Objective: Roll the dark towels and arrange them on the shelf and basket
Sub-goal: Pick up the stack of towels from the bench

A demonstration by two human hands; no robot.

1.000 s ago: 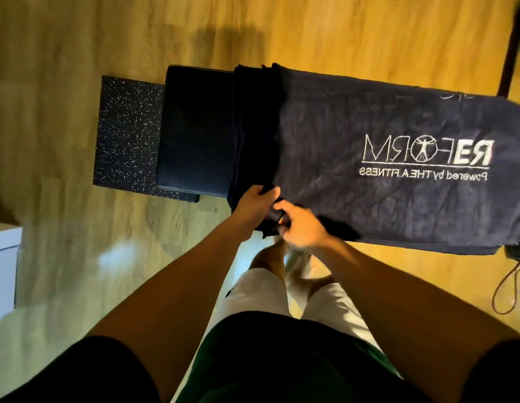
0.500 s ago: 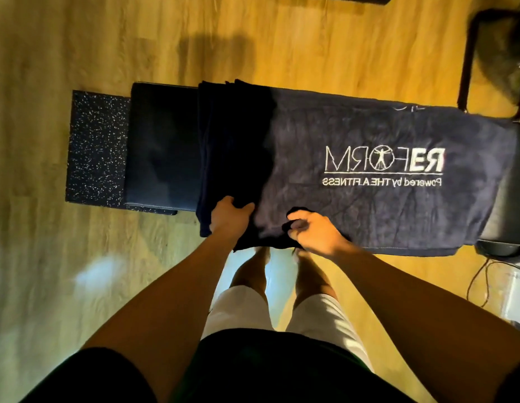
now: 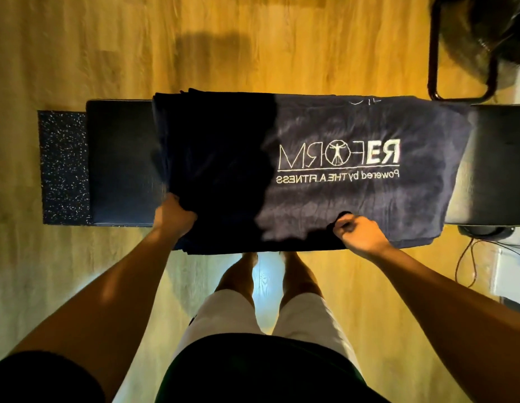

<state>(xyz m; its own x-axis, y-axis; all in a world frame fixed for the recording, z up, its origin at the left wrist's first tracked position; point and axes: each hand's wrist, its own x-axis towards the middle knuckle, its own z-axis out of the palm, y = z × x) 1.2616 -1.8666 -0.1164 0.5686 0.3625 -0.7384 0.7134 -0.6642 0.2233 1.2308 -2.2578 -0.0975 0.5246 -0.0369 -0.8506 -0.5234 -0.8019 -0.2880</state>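
A dark navy towel [image 3: 325,205] with white "REFORM" lettering lies spread flat across a black padded bench [image 3: 119,164]. Its left half is in shadow, and several layered towel edges show at the far left. My left hand [image 3: 173,218] grips the towel's near-left edge. Further right, my right hand [image 3: 359,235] pinches the near edge of the same towel. No shelf or basket is in view.
A speckled black rubber mat [image 3: 64,167] lies under the bench's left end on the wooden floor [image 3: 107,53]. A dark metal chair frame [image 3: 462,82] stands at the back right. Cables [image 3: 468,263] trail on the floor at right. My legs stand close to the bench.
My hands have moved apart along the towel's near edge, the left one leftward and the right one rightward. The view has shifted so the towel sits more central.
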